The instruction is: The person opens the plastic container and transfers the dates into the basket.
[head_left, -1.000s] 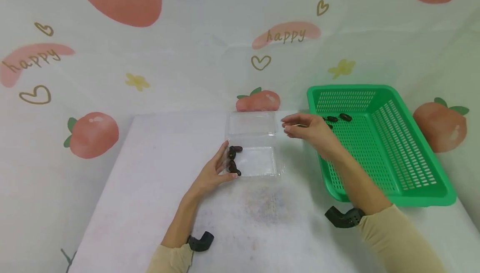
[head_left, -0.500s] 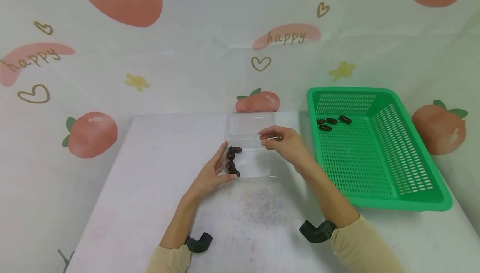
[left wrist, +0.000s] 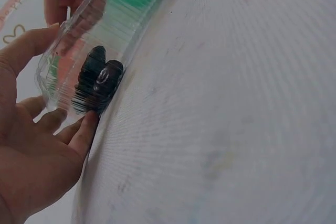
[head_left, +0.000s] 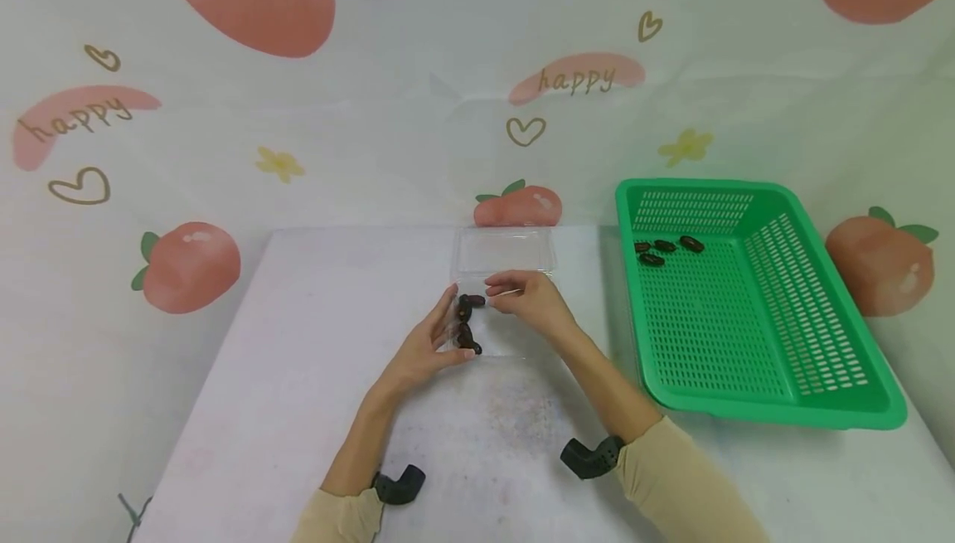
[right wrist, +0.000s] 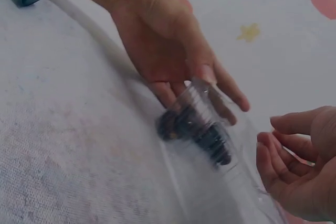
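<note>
A clear plastic clamshell box (head_left: 509, 344) lies on the white table, its lid (head_left: 507, 251) folded back toward the wall. Several dark brown dates (head_left: 466, 323) line the left end of its base; the left wrist view shows these dates (left wrist: 100, 77) through the ribbed wall. My left hand (head_left: 419, 352) grips that end, thumb at the near corner and fingers along the side. Above the base, my right hand (head_left: 533, 301) hovers close to the dates. Its fingers (right wrist: 286, 161) are loosely bent, and nothing shows between them; the inside of the hand is partly hidden.
A green slotted basket (head_left: 858, 406) stands at the right of the table, several dates (head_left: 666, 246) in its far left corner. Behind the table (head_left: 313, 377) hangs a white sheet (head_left: 388, 112) printed with fruit and hearts.
My right hand has moved left and nearer, from beside the basket to over the box's base by the dates. My left hand has stayed on the box's left end.
</note>
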`<state>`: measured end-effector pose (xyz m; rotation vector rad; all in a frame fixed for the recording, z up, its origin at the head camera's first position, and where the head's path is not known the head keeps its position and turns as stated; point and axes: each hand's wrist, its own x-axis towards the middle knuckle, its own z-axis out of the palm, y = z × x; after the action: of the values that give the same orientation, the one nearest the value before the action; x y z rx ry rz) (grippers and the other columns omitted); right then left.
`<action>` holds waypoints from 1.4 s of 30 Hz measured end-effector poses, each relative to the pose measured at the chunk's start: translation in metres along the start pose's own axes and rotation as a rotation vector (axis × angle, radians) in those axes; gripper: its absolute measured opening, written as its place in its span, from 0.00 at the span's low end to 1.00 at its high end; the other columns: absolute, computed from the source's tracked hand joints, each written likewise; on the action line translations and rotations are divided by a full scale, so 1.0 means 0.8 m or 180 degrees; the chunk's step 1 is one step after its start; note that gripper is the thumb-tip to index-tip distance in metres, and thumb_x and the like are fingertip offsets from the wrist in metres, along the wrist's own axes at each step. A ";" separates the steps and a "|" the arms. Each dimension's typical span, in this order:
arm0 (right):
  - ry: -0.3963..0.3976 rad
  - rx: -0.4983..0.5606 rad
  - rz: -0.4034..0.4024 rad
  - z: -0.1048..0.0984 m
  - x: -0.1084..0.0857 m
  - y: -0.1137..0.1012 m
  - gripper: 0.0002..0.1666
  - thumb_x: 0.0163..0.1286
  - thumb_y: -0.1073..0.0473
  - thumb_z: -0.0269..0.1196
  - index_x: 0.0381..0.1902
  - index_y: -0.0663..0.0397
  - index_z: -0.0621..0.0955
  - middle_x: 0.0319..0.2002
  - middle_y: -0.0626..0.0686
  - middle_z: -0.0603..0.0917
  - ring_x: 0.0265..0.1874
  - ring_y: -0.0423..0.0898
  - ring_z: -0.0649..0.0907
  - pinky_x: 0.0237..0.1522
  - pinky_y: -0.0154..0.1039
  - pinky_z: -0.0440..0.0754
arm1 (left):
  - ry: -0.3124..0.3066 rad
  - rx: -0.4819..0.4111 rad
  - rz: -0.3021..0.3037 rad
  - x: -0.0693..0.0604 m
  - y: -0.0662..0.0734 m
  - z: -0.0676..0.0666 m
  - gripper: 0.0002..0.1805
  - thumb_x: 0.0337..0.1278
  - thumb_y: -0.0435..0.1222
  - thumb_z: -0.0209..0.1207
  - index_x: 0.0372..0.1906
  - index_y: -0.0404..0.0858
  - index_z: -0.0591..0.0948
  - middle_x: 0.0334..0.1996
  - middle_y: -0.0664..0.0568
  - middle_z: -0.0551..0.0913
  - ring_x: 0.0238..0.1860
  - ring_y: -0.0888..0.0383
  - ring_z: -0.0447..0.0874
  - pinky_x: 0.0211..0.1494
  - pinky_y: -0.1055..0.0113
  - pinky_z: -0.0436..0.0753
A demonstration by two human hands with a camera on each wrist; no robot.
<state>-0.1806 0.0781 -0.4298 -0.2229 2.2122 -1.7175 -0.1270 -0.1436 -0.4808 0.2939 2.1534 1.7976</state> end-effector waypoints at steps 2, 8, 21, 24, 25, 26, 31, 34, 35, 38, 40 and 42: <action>0.0001 -0.0039 -0.0027 0.007 0.008 0.007 0.20 0.63 0.65 0.67 0.53 0.64 0.84 0.41 0.55 0.88 0.39 0.47 0.87 0.44 0.41 0.85 | 0.0000 0.0006 0.0014 -0.001 0.000 0.000 0.55 0.56 0.31 0.69 0.81 0.54 0.46 0.79 0.56 0.47 0.76 0.53 0.53 0.74 0.61 0.64; -0.0036 -0.0289 -0.0002 0.022 0.023 0.020 0.20 0.61 0.65 0.69 0.52 0.63 0.84 0.39 0.55 0.89 0.39 0.47 0.87 0.41 0.36 0.85 | -0.0016 -0.0024 0.0079 -0.003 0.001 0.001 0.55 0.56 0.31 0.68 0.81 0.50 0.46 0.80 0.53 0.46 0.77 0.53 0.52 0.74 0.60 0.64; -0.0121 -0.0661 0.0100 0.039 0.032 0.025 0.23 0.59 0.62 0.71 0.54 0.56 0.85 0.30 0.50 0.88 0.28 0.39 0.85 0.33 0.31 0.81 | -0.0042 -0.0006 0.0171 0.000 0.002 0.003 0.55 0.57 0.27 0.66 0.81 0.47 0.44 0.80 0.51 0.41 0.78 0.52 0.45 0.76 0.55 0.59; -0.0096 -0.0704 0.0056 0.042 0.033 0.026 0.23 0.58 0.61 0.72 0.53 0.56 0.86 0.28 0.48 0.88 0.27 0.39 0.84 0.32 0.31 0.81 | -0.0049 -0.0026 0.0162 0.001 0.002 0.002 0.55 0.57 0.26 0.66 0.80 0.43 0.43 0.80 0.48 0.41 0.78 0.50 0.44 0.77 0.54 0.58; -0.0084 -0.0731 0.0033 0.043 0.033 0.026 0.22 0.58 0.61 0.72 0.53 0.55 0.86 0.28 0.47 0.88 0.27 0.38 0.84 0.32 0.32 0.81 | -0.0047 -0.0026 0.0164 0.001 0.002 0.002 0.55 0.57 0.25 0.66 0.80 0.42 0.43 0.80 0.47 0.41 0.78 0.50 0.44 0.77 0.54 0.58; -0.0075 -0.0776 -0.0015 0.044 0.033 0.027 0.22 0.58 0.60 0.73 0.52 0.55 0.86 0.27 0.47 0.88 0.27 0.38 0.84 0.33 0.32 0.81 | -0.0045 -0.0014 0.0173 0.001 0.002 0.002 0.55 0.57 0.25 0.66 0.80 0.41 0.43 0.80 0.47 0.41 0.78 0.50 0.44 0.76 0.55 0.58; -0.0047 -0.1032 -0.0248 0.048 0.033 0.028 0.21 0.57 0.58 0.75 0.49 0.55 0.86 0.25 0.45 0.86 0.27 0.38 0.83 0.32 0.34 0.81 | -0.0029 0.0021 0.0228 -0.001 0.000 0.001 0.55 0.57 0.27 0.67 0.81 0.47 0.45 0.80 0.52 0.44 0.78 0.56 0.47 0.75 0.62 0.62; -0.0028 -0.1129 -0.0311 0.050 0.033 0.028 0.21 0.56 0.57 0.75 0.48 0.55 0.86 0.24 0.44 0.86 0.26 0.38 0.83 0.34 0.35 0.82 | -0.0035 0.0012 0.0257 -0.002 0.000 0.001 0.55 0.57 0.29 0.68 0.81 0.49 0.45 0.80 0.54 0.44 0.78 0.57 0.47 0.74 0.64 0.62; -0.0025 -0.1158 -0.0324 0.051 0.034 0.028 0.21 0.56 0.57 0.76 0.48 0.56 0.86 0.24 0.44 0.86 0.26 0.37 0.83 0.34 0.36 0.83 | -0.0035 0.0014 0.0262 -0.002 -0.001 0.001 0.55 0.57 0.29 0.68 0.81 0.50 0.45 0.80 0.54 0.44 0.78 0.57 0.47 0.74 0.64 0.62; -0.0029 -0.1205 -0.0356 0.051 0.035 0.029 0.22 0.56 0.56 0.76 0.49 0.56 0.86 0.24 0.44 0.86 0.27 0.37 0.83 0.37 0.36 0.83 | -0.0030 0.0044 0.0244 -0.001 -0.001 0.001 0.55 0.57 0.30 0.68 0.81 0.50 0.45 0.80 0.54 0.44 0.77 0.57 0.48 0.74 0.64 0.62; -0.0034 -0.1215 -0.0363 0.051 0.034 0.030 0.22 0.57 0.56 0.76 0.49 0.56 0.85 0.24 0.44 0.86 0.27 0.37 0.83 0.37 0.37 0.83 | -0.0026 0.0049 0.0232 -0.001 -0.001 0.001 0.55 0.58 0.29 0.67 0.81 0.51 0.45 0.80 0.53 0.44 0.77 0.58 0.48 0.74 0.65 0.62; -0.0032 -0.1219 -0.0360 0.050 0.034 0.030 0.22 0.57 0.55 0.76 0.48 0.56 0.85 0.24 0.43 0.85 0.27 0.38 0.83 0.36 0.37 0.83 | -0.0033 0.0056 0.0223 -0.001 -0.001 0.002 0.55 0.58 0.30 0.67 0.81 0.50 0.44 0.80 0.53 0.43 0.77 0.58 0.48 0.74 0.65 0.62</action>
<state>-0.1901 0.0392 -0.4663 -0.4531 2.5481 -1.3234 -0.1261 -0.1427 -0.4819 0.3868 2.1781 1.8113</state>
